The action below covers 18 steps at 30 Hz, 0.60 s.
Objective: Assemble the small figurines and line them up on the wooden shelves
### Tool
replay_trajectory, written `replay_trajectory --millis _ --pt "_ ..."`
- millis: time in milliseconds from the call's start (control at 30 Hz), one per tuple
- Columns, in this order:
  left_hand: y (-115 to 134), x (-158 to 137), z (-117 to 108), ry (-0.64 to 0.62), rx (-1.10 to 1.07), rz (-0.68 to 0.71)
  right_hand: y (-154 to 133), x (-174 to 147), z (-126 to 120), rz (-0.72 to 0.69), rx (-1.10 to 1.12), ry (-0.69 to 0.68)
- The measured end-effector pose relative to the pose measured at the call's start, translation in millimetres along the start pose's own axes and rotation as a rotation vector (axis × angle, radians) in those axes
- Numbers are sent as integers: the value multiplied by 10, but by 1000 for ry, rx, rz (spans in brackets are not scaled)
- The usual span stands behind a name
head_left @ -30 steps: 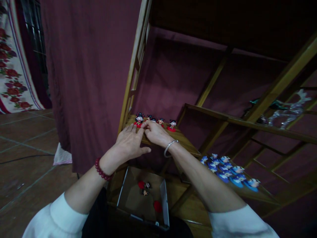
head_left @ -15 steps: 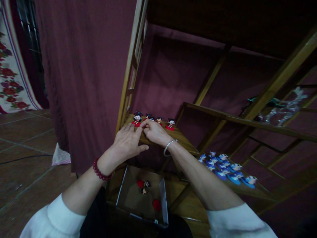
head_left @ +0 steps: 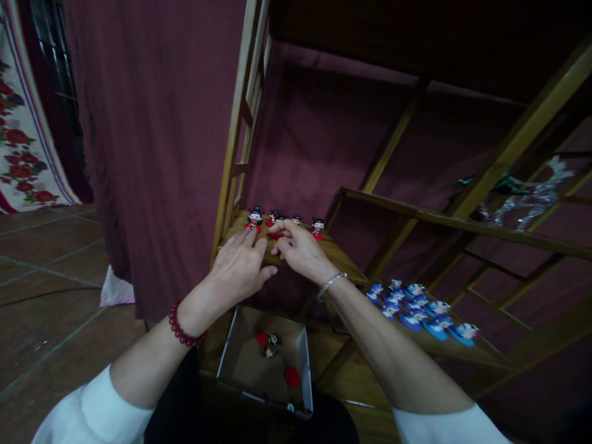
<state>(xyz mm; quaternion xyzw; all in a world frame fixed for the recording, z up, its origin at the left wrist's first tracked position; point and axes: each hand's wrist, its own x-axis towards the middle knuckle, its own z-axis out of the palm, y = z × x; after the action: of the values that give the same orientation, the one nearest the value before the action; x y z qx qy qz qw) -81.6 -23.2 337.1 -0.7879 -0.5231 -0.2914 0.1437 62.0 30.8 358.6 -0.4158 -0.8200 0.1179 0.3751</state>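
On the wooden shelf [head_left: 342, 259] stand several small figurines with black hair and red bases. My left hand [head_left: 243, 262] lies with fingers stretched out, its fingertips at the red base of the leftmost figurine [head_left: 254, 216]. Nothing shows in its grasp. To its right, my right hand [head_left: 303, 250] has thumb and index finger apart, beside a middle figurine [head_left: 279, 219] that it partly covers. Whether the index finger touches that figurine I cannot tell. A right-hand figurine [head_left: 318, 227] stands just beyond the knuckles.
Below my hands, an open cardboard box [head_left: 245, 370] holds a few loose figurines [head_left: 269, 352] and a red disc [head_left: 292, 376]. Several blue figurines [head_left: 414, 317] stand on a lower shelf at right. A clear ornament [head_left: 531, 200] sits farther right. A maroon curtain [head_left: 157, 154] hangs at left.
My right hand has opened from a pinch and drawn slightly right, away from my left fingertips. My left hand has hardly moved.
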Motion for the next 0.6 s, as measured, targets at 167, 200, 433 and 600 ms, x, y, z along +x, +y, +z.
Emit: replay_trajectory --millis 167,200,433,600 --pt "130 -60 94 103 -147 134 -27 -377 -118 -87 103 83" --pt "158 -71 130 137 -175 157 -34 -454 -134 -100 83 106" --pt "373 -227 435 402 -361 213 32 -885 -130 -188 -82 217" --pt "492 -388 742 436 -477 234 237 -1113 4 -192 -23 237"
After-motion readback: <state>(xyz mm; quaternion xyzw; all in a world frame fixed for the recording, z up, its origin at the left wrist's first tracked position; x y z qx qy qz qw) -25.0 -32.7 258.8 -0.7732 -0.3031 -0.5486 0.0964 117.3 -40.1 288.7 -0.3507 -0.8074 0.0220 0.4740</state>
